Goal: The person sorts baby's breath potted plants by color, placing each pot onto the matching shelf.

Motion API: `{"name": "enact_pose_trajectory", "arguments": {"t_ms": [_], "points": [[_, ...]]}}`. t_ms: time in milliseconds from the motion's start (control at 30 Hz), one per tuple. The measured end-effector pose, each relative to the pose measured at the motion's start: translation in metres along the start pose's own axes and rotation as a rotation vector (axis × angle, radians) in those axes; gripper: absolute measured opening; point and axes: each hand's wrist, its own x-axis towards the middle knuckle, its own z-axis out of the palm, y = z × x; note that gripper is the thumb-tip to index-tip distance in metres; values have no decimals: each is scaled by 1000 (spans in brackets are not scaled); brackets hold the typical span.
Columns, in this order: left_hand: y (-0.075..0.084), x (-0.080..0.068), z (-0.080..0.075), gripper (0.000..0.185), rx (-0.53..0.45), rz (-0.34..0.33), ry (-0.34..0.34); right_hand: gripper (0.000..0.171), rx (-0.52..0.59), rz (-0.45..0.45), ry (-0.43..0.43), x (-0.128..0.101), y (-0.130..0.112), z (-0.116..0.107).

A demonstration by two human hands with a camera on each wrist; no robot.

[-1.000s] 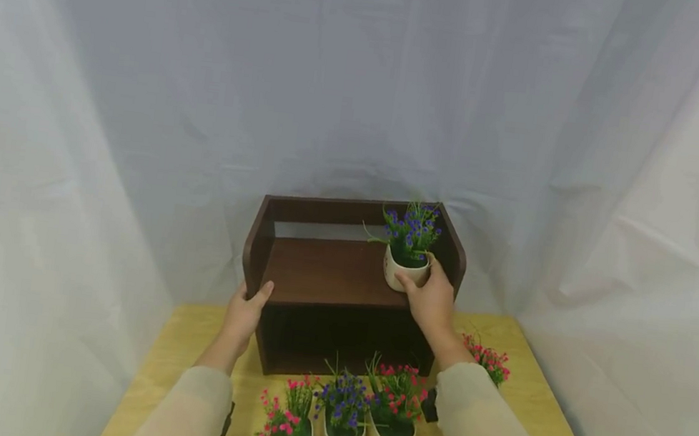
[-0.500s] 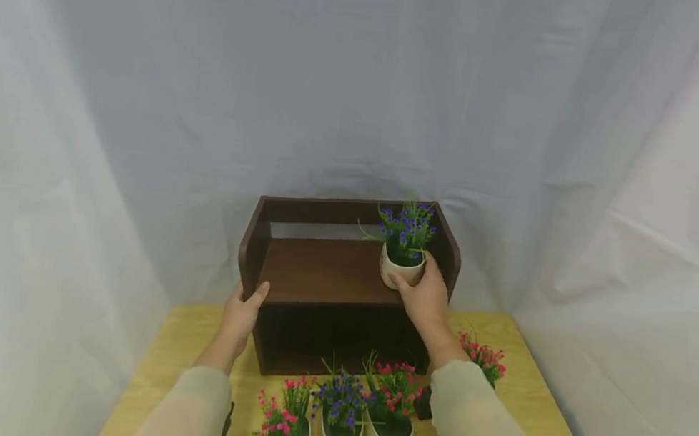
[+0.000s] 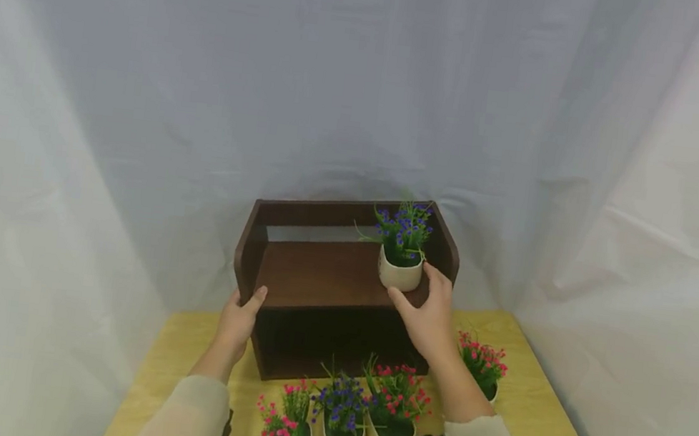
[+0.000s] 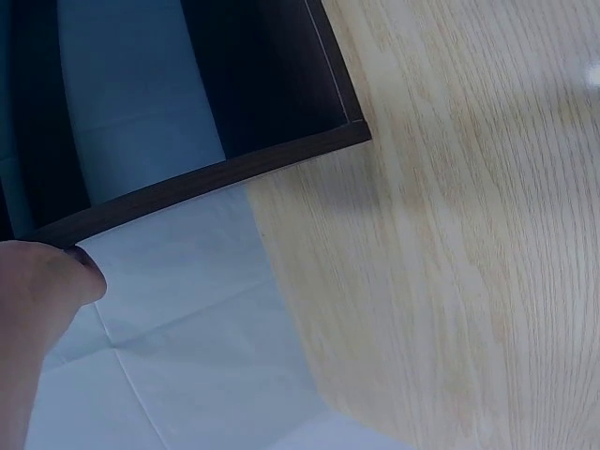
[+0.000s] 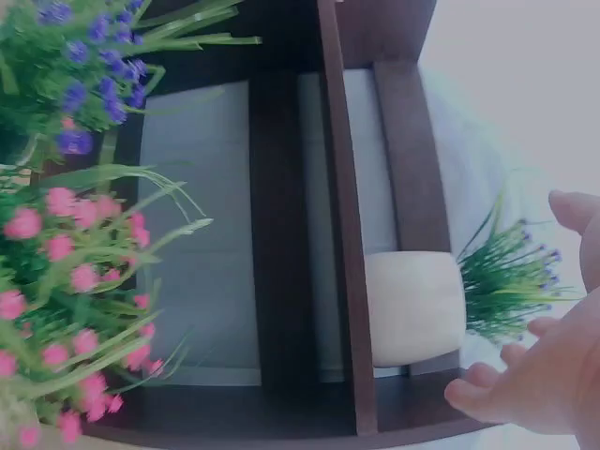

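Note:
A dark brown two-tier wooden shelf (image 3: 320,276) stands on the table. My left hand (image 3: 237,324) grips its left side panel, thumb over the front edge; the left wrist view shows the thumb at the panel's end. On the upper board, toward the right, a white pot of artificial purple flowers (image 3: 400,276) stands upright. My right hand (image 3: 429,317) is beside this pot, thumb and fingers spread around its front right. In the right wrist view, the fingers (image 5: 487,394) are apart from the pot's white wall (image 5: 414,309).
Before the shelf stand pots of pink flowers (image 3: 278,434), purple flowers (image 3: 342,408) and pink flowers (image 3: 398,403). Another pink-flowered pot (image 3: 483,363) is right of the shelf. The wooden table (image 3: 534,412) is bordered by white sheeting (image 3: 351,89).
My right hand has loosened from the purple-flowered pot and drawn back slightly toward me, leaving the pot on the upper board. My left hand keeps its grip on the shelf.

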Motion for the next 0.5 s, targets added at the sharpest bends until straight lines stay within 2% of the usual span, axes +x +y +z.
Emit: {"name": "enact_pose_trajectory", "arguments": {"t_ms": [233, 333, 500], "points": [[0, -1, 3, 78, -24, 10, -13, 87, -18, -32, -44, -39, 17, -11], [1, -1, 1, 81, -21, 10, -10, 86, -5, -30, -45, -46, 28, -10], [0, 0, -2, 88, 0, 2, -15, 83, 78, -28, -44, -55, 44, -9]]}}
